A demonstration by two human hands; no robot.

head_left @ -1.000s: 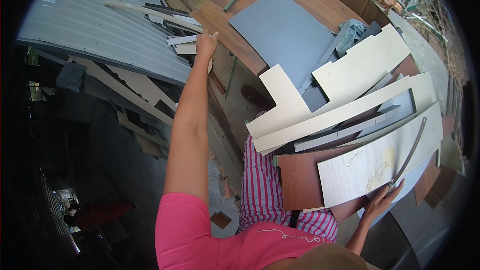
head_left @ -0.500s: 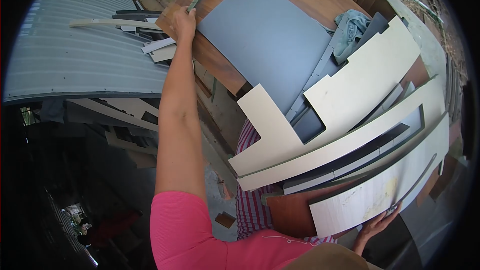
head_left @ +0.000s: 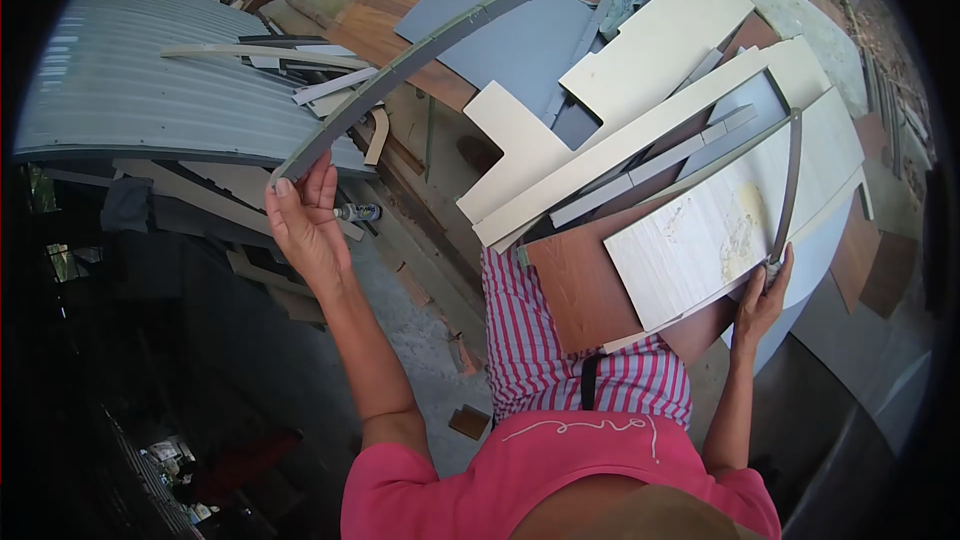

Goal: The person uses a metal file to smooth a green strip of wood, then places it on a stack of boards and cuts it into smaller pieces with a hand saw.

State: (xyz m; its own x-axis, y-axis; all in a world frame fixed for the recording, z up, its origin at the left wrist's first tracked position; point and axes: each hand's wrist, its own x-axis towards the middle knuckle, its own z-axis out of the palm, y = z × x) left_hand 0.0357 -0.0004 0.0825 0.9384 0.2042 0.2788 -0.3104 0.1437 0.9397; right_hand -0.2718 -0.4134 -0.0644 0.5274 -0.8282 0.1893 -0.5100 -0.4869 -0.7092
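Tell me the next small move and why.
Perhaps bring the grey-green strip in over the white board: the left hand holds it by one end, out to the side, while the right hand sits at the board's edge, by the narrow dark bar.

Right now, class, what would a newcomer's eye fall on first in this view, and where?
The long grey strip, slanting across the upper middle, its lower end in the left hand. Next, the stacked boards right of centre, with a thin dark bar and the right hand at its lower end.
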